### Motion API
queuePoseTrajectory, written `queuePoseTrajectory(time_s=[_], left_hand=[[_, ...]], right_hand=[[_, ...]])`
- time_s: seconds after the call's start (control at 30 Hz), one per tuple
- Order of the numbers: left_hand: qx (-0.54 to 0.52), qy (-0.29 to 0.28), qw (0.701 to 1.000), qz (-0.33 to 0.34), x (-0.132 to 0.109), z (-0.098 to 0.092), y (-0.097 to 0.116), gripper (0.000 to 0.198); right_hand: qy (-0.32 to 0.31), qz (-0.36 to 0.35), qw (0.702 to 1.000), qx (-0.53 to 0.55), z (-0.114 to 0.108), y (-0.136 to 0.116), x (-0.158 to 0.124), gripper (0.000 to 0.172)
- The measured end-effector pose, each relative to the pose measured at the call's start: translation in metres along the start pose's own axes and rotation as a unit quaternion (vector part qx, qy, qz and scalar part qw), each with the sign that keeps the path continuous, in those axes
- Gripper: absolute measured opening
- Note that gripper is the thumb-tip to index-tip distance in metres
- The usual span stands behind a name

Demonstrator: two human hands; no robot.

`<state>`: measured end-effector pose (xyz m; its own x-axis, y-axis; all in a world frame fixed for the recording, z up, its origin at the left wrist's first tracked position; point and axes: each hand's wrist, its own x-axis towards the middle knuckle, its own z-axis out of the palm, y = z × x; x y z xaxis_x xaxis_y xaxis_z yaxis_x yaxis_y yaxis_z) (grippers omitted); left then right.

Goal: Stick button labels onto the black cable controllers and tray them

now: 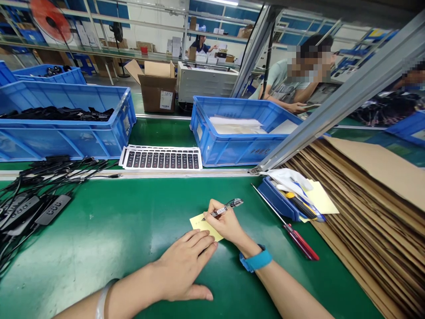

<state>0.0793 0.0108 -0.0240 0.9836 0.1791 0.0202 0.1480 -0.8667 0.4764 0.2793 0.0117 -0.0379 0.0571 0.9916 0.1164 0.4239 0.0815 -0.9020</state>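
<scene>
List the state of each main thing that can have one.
Left hand: open, palm-down, partly over the yellow note
Right hand: closed around the pen
Pen: tilted, tip at the yellow note
Yellow note: flat, partly covered
Screwdriver: lying down, not held
Carton: flaps open
Large left bin: holding dark items
Right bin: holding pale items

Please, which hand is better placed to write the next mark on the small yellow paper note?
Probably the right hand: it holds the slim clear-and-black plastic pen, tip at the yellow note. The left hand lies flat, partly over the note, holding no tool.
</scene>
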Motion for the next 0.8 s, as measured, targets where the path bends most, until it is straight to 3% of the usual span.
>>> queuePoseTrajectory(time_s=[0.37,0.6,0.8], left_hand=[[-0.006,-0.004,1.000,-0.002,-0.0008,-0.0009,0.0003,0.089],[-0.005,-0.008,1.000,-0.005,-0.0021,-0.0004,0.0002,0.089],[-0.006,-0.009,1.000,-0.006,-0.0024,0.0001,0.0001,0.089]], right_hand=[[-0.011,-0.010,1.000,0.003,0.0003,-0.0010,0.0004,0.025],[0.019,0.002,1.000,0.001,-0.0055,0.0020,0.0014,0.026],[-0.015,-0.003,1.000,0.014,-0.0062,0.0017,0.0009,0.027]])
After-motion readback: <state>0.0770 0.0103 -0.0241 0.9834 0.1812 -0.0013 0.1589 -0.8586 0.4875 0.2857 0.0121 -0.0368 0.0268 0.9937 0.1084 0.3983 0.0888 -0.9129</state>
